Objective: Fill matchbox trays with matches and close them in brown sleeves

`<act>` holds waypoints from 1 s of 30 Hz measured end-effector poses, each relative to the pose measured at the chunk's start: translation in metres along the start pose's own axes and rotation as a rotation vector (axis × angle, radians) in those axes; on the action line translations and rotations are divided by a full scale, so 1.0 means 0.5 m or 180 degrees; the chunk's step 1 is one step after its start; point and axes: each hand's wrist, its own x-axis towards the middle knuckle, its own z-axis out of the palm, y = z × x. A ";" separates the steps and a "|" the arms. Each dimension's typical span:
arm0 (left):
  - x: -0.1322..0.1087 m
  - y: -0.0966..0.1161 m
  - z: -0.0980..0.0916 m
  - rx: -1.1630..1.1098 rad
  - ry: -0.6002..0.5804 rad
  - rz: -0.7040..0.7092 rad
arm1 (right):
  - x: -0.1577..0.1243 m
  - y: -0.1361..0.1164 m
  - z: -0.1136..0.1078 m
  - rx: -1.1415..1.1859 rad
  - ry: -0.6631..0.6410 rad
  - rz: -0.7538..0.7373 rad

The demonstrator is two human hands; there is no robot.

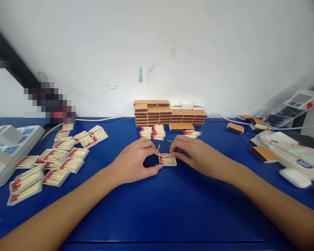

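Observation:
A small white matchbox tray point(168, 165) partly filled with red-tipped matches lies on the blue table between my hands. My left hand point(137, 160) steadies its left end, thumb at the near corner and fingers at the far side. From the right, my right hand point(192, 153) is closed in a pinch over the tray's far edge, on a match point(162, 154) lying across it. A loose match point(159, 146) is just beyond the tray. Farther back lie two neat bundles of matches point(158, 132) and a looser pile of matches point(192, 134).
Stacked brown matchboxes point(159, 113) stand against the wall. Several filled trays point(56, 157) spread at left beside a white power strip point(31, 137). At right are loose matchboxes point(235, 128), a tissue pack point(298, 158) and a white case point(295, 177).

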 end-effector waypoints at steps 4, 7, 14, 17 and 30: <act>-0.001 -0.002 0.000 0.0006 0.0031 0.0010 | -0.006 -0.010 -0.009 -0.0130 -0.0025 -0.0019; 0.000 0.000 -0.001 0.0005 0.0047 0.0012 | -0.011 -0.025 -0.010 -0.0125 -0.0092 -0.0006; 0.004 0.018 0.003 -0.0087 0.0100 0.0149 | -0.002 -0.056 0.019 0.0312 0.0313 -0.0116; 0.003 0.020 0.009 -0.0142 0.0067 0.0156 | 0.004 -0.063 0.033 0.0246 0.0310 -0.0103; 0.003 0.012 0.000 -0.0256 0.0245 -0.0049 | 0.002 -0.047 0.009 0.0772 0.0695 0.0220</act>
